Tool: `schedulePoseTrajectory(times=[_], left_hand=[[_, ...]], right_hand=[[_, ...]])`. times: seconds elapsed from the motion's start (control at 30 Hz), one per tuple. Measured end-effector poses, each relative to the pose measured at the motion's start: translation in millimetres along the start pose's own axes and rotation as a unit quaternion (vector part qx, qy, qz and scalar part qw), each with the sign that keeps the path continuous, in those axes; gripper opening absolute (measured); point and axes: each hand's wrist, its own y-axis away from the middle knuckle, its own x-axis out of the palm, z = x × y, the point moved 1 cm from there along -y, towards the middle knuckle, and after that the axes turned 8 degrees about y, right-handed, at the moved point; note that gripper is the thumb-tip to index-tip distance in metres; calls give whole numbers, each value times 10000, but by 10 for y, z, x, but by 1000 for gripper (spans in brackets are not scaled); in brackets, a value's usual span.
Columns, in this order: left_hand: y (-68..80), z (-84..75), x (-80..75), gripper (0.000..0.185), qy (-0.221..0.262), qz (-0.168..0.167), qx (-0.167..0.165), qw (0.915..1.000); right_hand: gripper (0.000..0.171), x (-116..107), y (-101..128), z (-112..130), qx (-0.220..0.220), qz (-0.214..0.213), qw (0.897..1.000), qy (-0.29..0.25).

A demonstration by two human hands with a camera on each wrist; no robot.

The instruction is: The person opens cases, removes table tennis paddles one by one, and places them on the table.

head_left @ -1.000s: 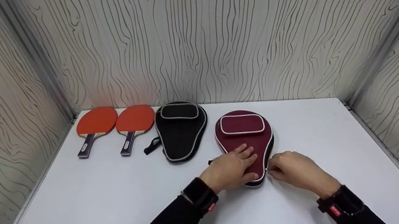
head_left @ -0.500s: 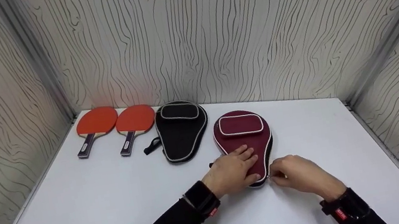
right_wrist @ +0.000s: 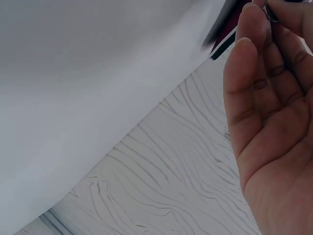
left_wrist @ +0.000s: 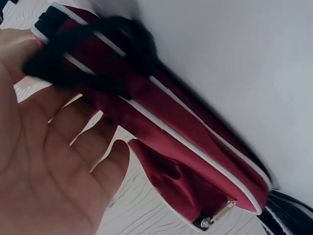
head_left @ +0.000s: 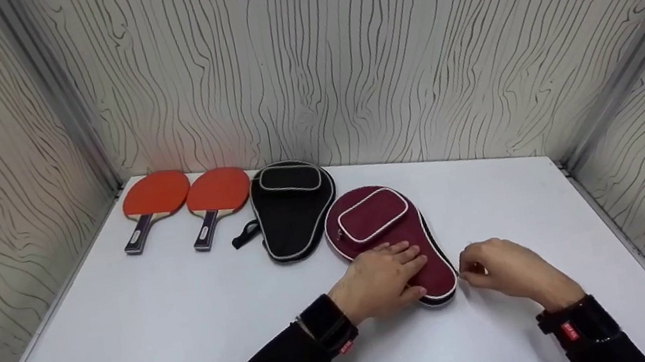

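A maroon table tennis racket case [head_left: 370,215] with white piping and a front pocket lies tilted on the white table, its narrow end toward the lower right. My left hand [head_left: 380,282] rests on the lower part of the case, fingers spread. In the left wrist view a black strap loop [left_wrist: 132,39] and the pocket's metal zipper pull [left_wrist: 208,221] show on the case's side. My right hand [head_left: 505,268] is at the narrow end's right edge. Its thumb and finger pinch a small metal zipper pull [right_wrist: 270,13], mostly hidden by the fingertips.
A black racket case [head_left: 297,224] with a wrist strap lies left of the maroon one, close to it. Two red table tennis rackets, the nearer one [head_left: 217,191] and the leftmost one [head_left: 155,194], lie farther left. Patterned walls [head_left: 303,61] enclose the table [head_left: 159,336] behind and at both sides.
The maroon case has turned, its pocket end swinging left and its narrow end right. My right hand has moved right along with that end, while my left hand stays on top.
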Motion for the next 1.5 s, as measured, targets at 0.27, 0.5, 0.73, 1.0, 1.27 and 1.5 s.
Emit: schedulePoseTrajectory(times=[0.27, 0.5, 0.73, 1.0, 1.27, 1.5], left_hand=[[31, -109, -37, 62, -216, -138, 216, 9994], [66, -172, -68, 63, -391, -309, 501, 9975], [68, -85, -64, 63, -539, -485, 737, 9946], [74, 163, -127, 70, -496, -184, 508, 9973], [113, 325, -165, 80, -502, 102, 233, 9984], [111, 346, -129, 82, -473, 258, 156, 9984]], right_hand=[[13, -23, 66, -179, 226, -41, 9997, -33], [12, -19, 87, -254, 513, -236, 9981, 243], [11, 19, 69, -271, 581, -368, 9969, 389], [14, 16, 84, -286, 560, -379, 9968, 418], [15, 10, 83, -294, 554, -388, 9971, 339], [14, 14, 81, -294, 592, -347, 9972, 312]])
